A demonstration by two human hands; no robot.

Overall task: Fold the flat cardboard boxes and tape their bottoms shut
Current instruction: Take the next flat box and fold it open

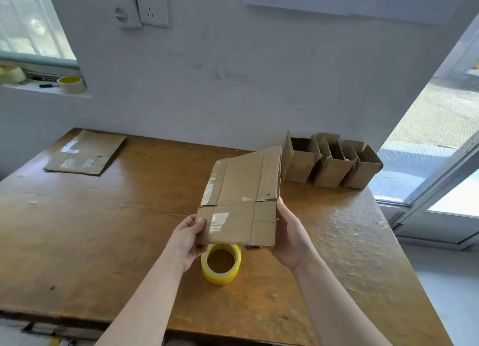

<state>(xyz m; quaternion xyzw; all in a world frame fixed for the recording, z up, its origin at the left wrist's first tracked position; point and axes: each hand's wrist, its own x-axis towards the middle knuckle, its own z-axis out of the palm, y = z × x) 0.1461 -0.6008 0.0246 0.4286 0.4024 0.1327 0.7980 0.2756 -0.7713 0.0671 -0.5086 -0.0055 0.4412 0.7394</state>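
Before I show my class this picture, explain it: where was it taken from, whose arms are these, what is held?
No machine here. One camera, worn on a person's head, looks forward and down, so the bare arms are the wearer's own. The left hand and right hand grip a flat cardboard box by its two sides, above a roll of yellow tape on the wooden table. Far right stand three folded boxes; far left lies more flattened cardboard.
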